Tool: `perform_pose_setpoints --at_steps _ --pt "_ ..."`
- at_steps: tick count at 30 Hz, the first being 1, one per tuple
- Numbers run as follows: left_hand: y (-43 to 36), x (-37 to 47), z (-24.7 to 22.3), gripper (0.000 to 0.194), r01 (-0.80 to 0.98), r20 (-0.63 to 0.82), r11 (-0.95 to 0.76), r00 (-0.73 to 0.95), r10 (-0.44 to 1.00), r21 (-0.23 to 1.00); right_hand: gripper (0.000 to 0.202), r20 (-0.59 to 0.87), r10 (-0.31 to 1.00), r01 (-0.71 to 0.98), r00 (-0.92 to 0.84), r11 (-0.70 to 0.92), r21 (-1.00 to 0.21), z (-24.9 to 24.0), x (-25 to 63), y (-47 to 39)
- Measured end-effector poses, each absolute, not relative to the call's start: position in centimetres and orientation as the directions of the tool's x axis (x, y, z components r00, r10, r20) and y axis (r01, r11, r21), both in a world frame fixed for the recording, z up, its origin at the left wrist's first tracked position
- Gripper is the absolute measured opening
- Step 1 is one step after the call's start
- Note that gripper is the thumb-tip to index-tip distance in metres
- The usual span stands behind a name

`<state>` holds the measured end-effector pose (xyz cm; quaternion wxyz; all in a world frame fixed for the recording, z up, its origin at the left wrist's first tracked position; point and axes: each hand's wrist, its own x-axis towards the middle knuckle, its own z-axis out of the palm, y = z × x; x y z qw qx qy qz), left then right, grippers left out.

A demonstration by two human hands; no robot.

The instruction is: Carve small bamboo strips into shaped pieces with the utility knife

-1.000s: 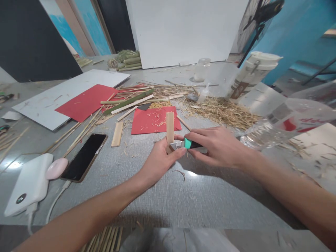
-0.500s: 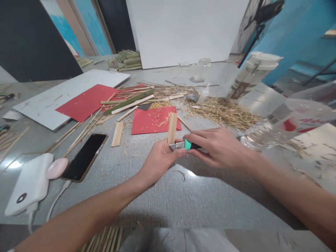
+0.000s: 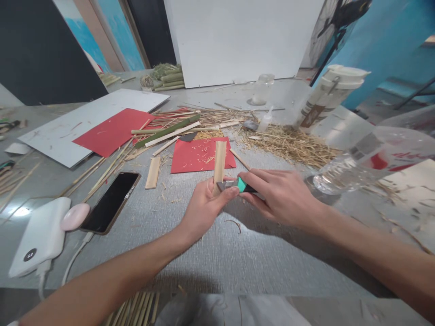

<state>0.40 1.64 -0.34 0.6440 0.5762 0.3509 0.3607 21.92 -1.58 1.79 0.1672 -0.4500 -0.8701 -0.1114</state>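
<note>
My left hand [image 3: 207, 203] is closed around the lower end of a flat bamboo strip [image 3: 219, 158], which stands nearly upright. In my right hand [image 3: 282, 192] is a utility knife [image 3: 242, 184] with a green and black handle. Its blade lies across the strip just above my left fingers, with my left thumb close to the blade and the knife's front end. Behind the strip lies a red sheet of paper [image 3: 190, 156] strewn with pale shavings. A shorter flat bamboo piece [image 3: 152, 173] rests to the left on the grey table [image 3: 204, 262].
A phone [image 3: 112, 201] and a white power bank [image 3: 42, 235] with cables lie at left. Thin sticks [image 3: 170, 131] and dry straw [image 3: 292, 145] spread across the back. A clear plastic bottle [image 3: 370, 154] lies at right, near a tilted-looking lidded container [image 3: 331, 97].
The bamboo strip has tilted slightly to the left and stands more upright. The knife's blade has shifted a little up and left against it. Both hands keep their grip.
</note>
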Motion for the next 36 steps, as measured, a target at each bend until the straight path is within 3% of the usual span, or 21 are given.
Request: perform_pose_setpoints --at_steps 13,23,30,36 --pt "1.6 0.4 -0.3 0.033 -0.122 -0.02 0.085 0.459 0.888 0.989 0.029 0.498 0.778 0.902 -0.382 0.431 0.02 0.7 19.8 -3.0" --pt "1.4 0.6 -0.2 0.035 -0.031 -0.105 0.149 0.57 0.815 0.988 0.034 0.38 0.647 0.709 -0.661 0.705 0.031 2.6 23.7 -0.3" --pt "1.1 0.6 -0.4 0.036 -0.069 -0.055 0.111 0.551 0.832 0.991 0.035 0.44 0.703 0.791 -0.559 0.612 0.027 1.8 22.1 -1.5" --pt "0.7 0.6 -0.8 0.042 -0.17 -0.008 0.111 0.515 0.857 0.979 0.031 0.505 0.746 0.844 -0.435 0.533 -0.06 1.3 21.0 -2.0"
